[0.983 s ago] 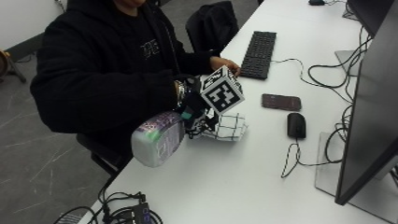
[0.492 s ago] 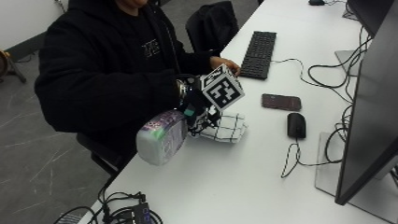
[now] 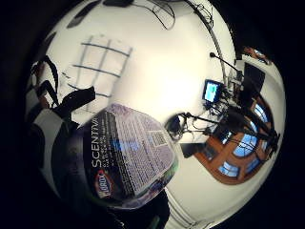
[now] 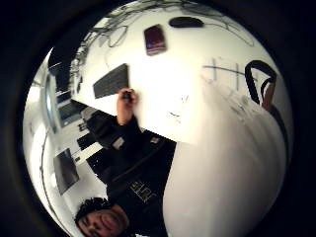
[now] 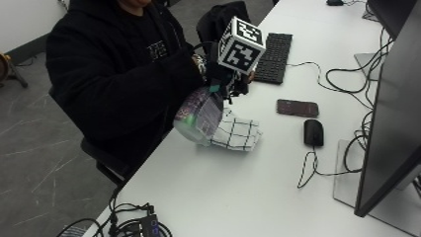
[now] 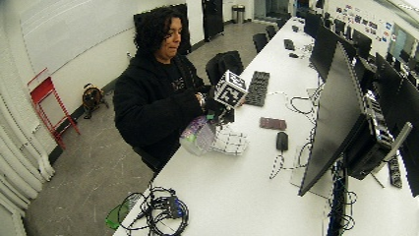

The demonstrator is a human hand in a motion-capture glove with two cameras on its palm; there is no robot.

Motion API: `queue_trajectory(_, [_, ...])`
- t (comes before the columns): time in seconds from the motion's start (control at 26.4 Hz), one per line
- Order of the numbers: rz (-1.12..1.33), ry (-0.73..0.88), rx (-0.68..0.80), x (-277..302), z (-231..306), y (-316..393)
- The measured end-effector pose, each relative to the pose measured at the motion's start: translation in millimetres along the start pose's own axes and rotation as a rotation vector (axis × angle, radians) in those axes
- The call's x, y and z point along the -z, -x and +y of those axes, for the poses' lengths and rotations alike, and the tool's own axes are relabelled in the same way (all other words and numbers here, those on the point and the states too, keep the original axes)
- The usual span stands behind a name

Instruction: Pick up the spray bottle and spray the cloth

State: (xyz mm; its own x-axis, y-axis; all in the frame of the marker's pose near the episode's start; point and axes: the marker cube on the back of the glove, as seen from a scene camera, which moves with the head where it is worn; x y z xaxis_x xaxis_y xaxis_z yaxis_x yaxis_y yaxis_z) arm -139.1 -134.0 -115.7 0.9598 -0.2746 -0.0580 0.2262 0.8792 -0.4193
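In the outside view my gloved right hand [image 5: 222, 79] grips the top of the spray bottle [image 5: 199, 117], which hangs tilted from it, just above the table's near edge. The bottle has a clear body with a purple and green label. Right beside its lower end lies the white cloth [image 5: 236, 133] with a dark grid, crumpled on the table. In the little finger side palm view the bottle's label [image 3: 128, 157] is close, with the cloth [image 3: 100, 57] beyond it. In the thumb side palm view the bottle's pale body [image 4: 222, 173] is next to the cloth [image 4: 232, 74]. The nozzle is hidden.
A black keyboard [image 5: 273, 49] lies farther along the white table [image 5: 217, 197], with the bare left hand [image 4: 124, 103] by it. A dark phone [image 5: 297, 107] and a black mouse [image 5: 314, 132] sit past the cloth. A monitor [image 5: 395, 123] and cables stand along the far side.
My right hand has risen and drawn toward the keyboard side, lifting the spray bottle off the table. The bottle now hangs higher, beside the cloth. The cloth has stayed put.
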Motion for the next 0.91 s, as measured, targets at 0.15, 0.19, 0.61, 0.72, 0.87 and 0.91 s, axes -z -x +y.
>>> queue_trajectory(0.15, [-0.189, -0.13, 0.121, 17.0, -11.9, 30.2])
queue_trajectory(0.19, [-0.245, -0.166, 0.15, 20.3, -15.3, 37.2])
queue_trajectory(0.61, [-0.818, -0.473, 0.437, 17.2, -55.0, 96.6])
queue_trajectory(0.72, [-0.873, -0.541, 0.433, 0.5, -80.0, 96.2])
queue_trajectory(0.87, [-0.942, -0.576, 0.466, -16.0, -110.0, 105.4])
queue_trajectory(0.91, [-0.954, -0.572, 0.485, -18.1, -115.0, 107.7])
